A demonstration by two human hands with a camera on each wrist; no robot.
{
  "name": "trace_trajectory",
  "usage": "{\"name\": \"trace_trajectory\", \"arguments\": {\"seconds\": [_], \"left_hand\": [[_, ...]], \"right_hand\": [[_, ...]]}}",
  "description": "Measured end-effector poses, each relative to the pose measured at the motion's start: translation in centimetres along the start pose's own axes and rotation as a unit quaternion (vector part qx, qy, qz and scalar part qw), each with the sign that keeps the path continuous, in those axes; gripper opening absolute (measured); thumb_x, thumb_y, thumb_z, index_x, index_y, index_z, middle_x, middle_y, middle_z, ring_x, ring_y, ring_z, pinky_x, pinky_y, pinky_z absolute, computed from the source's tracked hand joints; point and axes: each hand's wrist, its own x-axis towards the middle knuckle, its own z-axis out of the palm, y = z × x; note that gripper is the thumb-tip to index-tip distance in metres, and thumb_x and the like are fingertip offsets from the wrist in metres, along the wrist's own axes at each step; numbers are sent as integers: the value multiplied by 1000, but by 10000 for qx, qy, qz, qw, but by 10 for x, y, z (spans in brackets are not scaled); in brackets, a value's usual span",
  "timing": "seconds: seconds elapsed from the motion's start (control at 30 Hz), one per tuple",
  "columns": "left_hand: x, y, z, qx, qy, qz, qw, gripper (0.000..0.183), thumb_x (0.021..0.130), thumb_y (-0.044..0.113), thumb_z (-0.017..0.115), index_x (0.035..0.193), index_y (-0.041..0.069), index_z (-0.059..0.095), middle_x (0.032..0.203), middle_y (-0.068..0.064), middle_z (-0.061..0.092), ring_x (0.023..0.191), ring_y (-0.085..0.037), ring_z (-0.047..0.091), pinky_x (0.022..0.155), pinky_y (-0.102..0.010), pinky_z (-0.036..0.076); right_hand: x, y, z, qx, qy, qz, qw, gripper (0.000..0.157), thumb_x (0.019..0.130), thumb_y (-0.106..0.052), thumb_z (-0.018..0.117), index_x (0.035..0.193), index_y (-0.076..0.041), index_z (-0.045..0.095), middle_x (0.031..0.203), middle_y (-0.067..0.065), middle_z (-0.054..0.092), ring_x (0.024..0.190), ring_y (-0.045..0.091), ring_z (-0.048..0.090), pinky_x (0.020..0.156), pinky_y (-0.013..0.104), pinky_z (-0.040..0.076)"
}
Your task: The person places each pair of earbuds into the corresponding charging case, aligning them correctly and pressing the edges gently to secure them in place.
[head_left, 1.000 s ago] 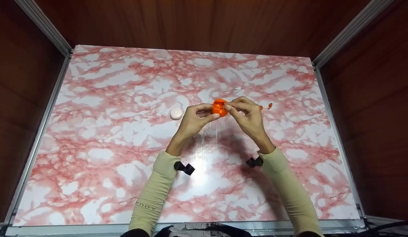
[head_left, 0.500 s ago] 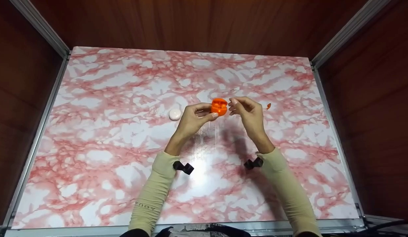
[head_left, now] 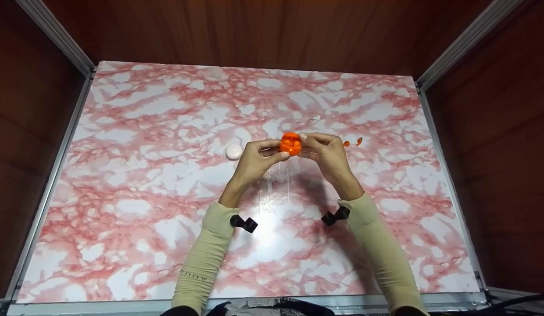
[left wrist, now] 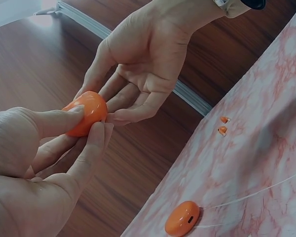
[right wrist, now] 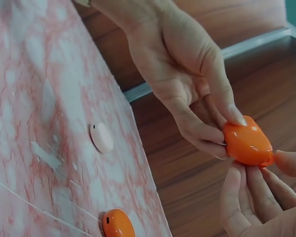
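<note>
In the head view an orange earbud case [head_left: 291,145] is held up with its lid raised and the hollows inside showing. My left hand [head_left: 254,163] grips its left side, thumb on the front and fingers behind. At the opposite side my right hand [head_left: 328,151] has its thumb and fingertips pinching the case's edge. From the right wrist, the orange case [right wrist: 247,141] shows its smooth outer shell between both sets of fingers. Two small orange earbuds [left wrist: 223,125] lie on the table beyond the right hand.
A pale round case [head_left: 234,152] rests on the marbled table [head_left: 136,245], left of the left hand. Another orange case [left wrist: 182,218] lies on the table below the hands, hidden in the head view. Dark wood panels [head_left: 254,35] enclose the table's back and sides.
The right hand drew back from the orange case half a second ago, then returned to its right edge. The left hand keeps its grip, and the lid stays raised.
</note>
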Motion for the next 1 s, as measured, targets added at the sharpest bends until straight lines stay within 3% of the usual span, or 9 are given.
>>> {"name": "trace_trajectory", "arguments": {"seconds": [0.17,0.37,0.53,0.7,1.0], "left_hand": [[1,0,-1,162,-18,73,9998,30,93,6,79,122,-2,75,121,-22,76,112,-30,77,97,-38,64],[2,1,-1,-72,-65,143,9999,32,94,4,78,124,-6,73,121,-25,75,113,-32,76,103,-55,59],[3,2,0,-104,-50,102,9999,33,95,4,77,126,-6,72,123,-25,74,113,-31,76,102,-53,60],[4,0,0,-77,7,76,9999,32,95,5,77,126,-5,73,122,-25,75,110,-29,77,102,-57,59],[0,-2,-3,-161,180,-77,9997,32,96,3,75,128,-4,71,124,-23,74,110,-28,77,102,-52,60]], "right_hand": [[0,-1,3,37,88,-108,9999,12,96,-11,77,100,-1,82,88,9,82,80,20,80,76,35,68],[-3,2,2,-372,-42,-887,9954,31,94,-9,79,114,14,75,98,12,83,88,24,81,84,40,67],[-5,5,-2,-1048,-55,-1402,9845,33,93,-14,82,115,10,77,101,9,83,90,23,81,86,37,66],[-5,8,-5,-1583,-39,-1579,9747,28,92,-14,83,113,3,80,103,7,83,91,17,80,84,29,66],[-7,14,-4,-2138,-659,-1975,9544,39,90,-6,83,127,1,74,122,22,77,106,17,77,95,31,63]]}}
